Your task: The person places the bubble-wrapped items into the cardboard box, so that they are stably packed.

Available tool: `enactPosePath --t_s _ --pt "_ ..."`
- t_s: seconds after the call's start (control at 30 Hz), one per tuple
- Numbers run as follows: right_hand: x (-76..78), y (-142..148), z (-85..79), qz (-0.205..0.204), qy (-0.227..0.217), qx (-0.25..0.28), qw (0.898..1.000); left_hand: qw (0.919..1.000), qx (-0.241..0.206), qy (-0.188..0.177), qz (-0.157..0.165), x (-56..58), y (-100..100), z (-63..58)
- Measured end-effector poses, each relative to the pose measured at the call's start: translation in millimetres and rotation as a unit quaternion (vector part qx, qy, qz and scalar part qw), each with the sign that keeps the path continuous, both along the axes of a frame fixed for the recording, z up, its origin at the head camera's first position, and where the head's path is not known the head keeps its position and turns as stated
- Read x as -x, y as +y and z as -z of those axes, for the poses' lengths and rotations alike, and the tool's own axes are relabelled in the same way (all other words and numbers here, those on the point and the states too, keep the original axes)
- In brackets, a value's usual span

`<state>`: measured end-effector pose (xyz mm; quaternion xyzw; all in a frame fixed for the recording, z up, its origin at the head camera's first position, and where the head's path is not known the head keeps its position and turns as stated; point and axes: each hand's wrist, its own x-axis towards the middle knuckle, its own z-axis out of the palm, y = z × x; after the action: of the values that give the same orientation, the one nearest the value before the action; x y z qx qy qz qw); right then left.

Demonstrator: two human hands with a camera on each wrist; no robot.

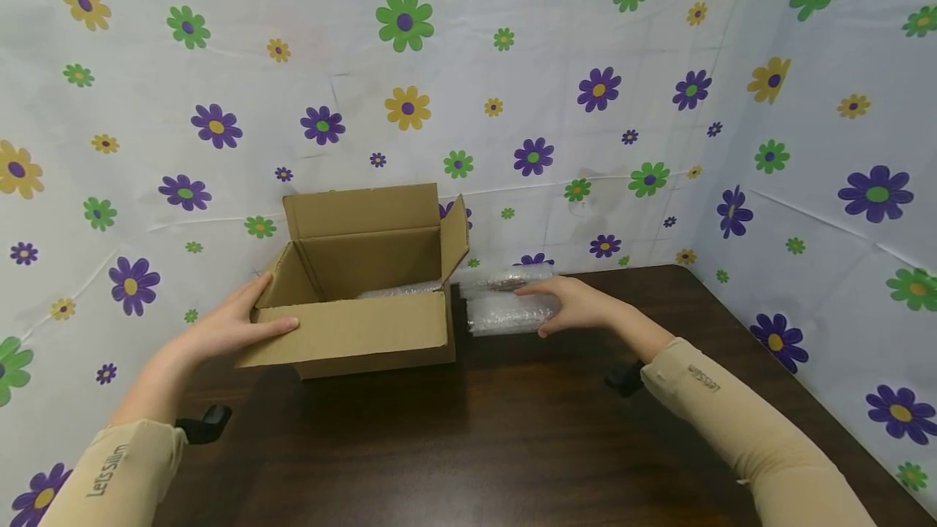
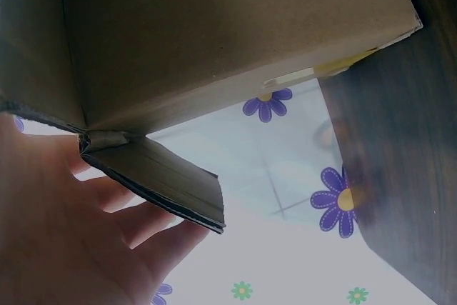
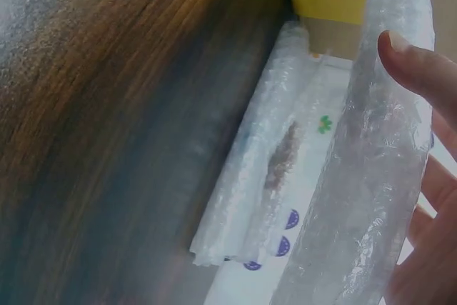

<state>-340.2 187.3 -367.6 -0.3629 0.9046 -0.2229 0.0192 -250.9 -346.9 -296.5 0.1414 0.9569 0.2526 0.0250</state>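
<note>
An open cardboard box (image 1: 373, 332) stands on the dark table, its flaps folded out. My left hand (image 1: 237, 324) grips its left front corner, thumb over the front flap; in the left wrist view the fingers (image 2: 153, 237) lie behind a side flap. Right of the box, my right hand (image 1: 574, 305) holds a bubble-wrapped bundle (image 1: 505, 315) between thumb and fingers; the right wrist view shows this bundle (image 3: 364, 155) up close. Behind it lies a second bubble-wrapped bundle (image 3: 250, 155), on the table beside the box. What the wrap contains is unclear.
More bubble wrap (image 1: 401, 290) shows inside the box. The brown wooden table (image 1: 512, 437) reaches forward and right. A flower-printed sheet (image 1: 556, 88) hangs behind the table and along its right side. Yellow tape (image 3: 328, 3) marks the box's side.
</note>
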Motion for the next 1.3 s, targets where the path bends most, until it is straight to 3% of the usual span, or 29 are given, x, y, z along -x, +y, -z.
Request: enactPosePath --t_s 0.37,1.3 --pt "-12.8 0.6 -9.6 -0.019 -0.001 0.002 1.000 1.0000 0.004 0.007 0.003 0.7 0.0 0.5" --pt "-56.4 -0.3 -66.5 -0.068 0.020 -0.019 0.997 1.0000 0.002 0.008 0.003 -1.4 2.2 -1.8"
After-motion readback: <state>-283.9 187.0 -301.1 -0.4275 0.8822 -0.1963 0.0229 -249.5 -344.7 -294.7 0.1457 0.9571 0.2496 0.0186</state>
